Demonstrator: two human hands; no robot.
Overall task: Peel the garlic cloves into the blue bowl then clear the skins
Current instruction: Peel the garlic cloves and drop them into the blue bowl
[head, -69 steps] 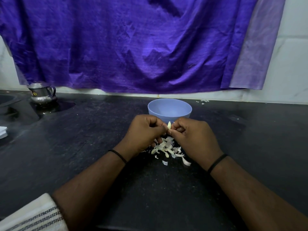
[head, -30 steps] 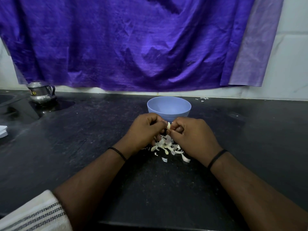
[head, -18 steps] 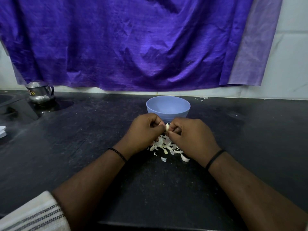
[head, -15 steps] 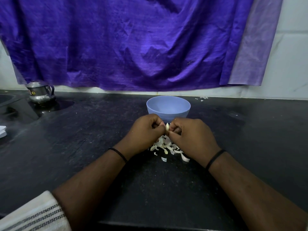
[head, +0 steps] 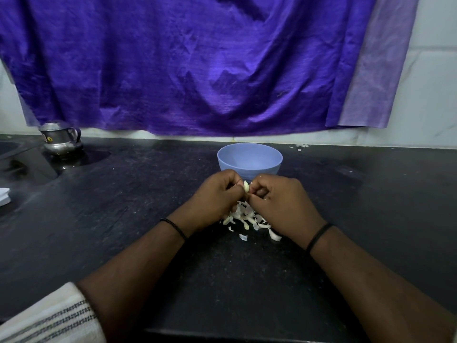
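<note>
A pale garlic clove [head: 246,186] stands upright between my two hands, just in front of the blue bowl [head: 249,159]. My left hand [head: 217,196] pinches the clove from the left with curled fingers. My right hand [head: 282,201] pinches it from the right. Below the hands lies a heap of white garlic skins [head: 247,219] on the black counter [head: 123,219]. The inside bottom of the bowl is hidden from me.
A small steel jug [head: 60,138] stands at the back left beside a sink edge. A purple cloth [head: 197,63] hangs on the wall behind the bowl. A few skin scraps [head: 300,146] lie at the back right. A white object [head: 4,196] sits at the left edge.
Both hands stay together on the clove and shift only slightly. The skin heap and the bowl have not moved.
</note>
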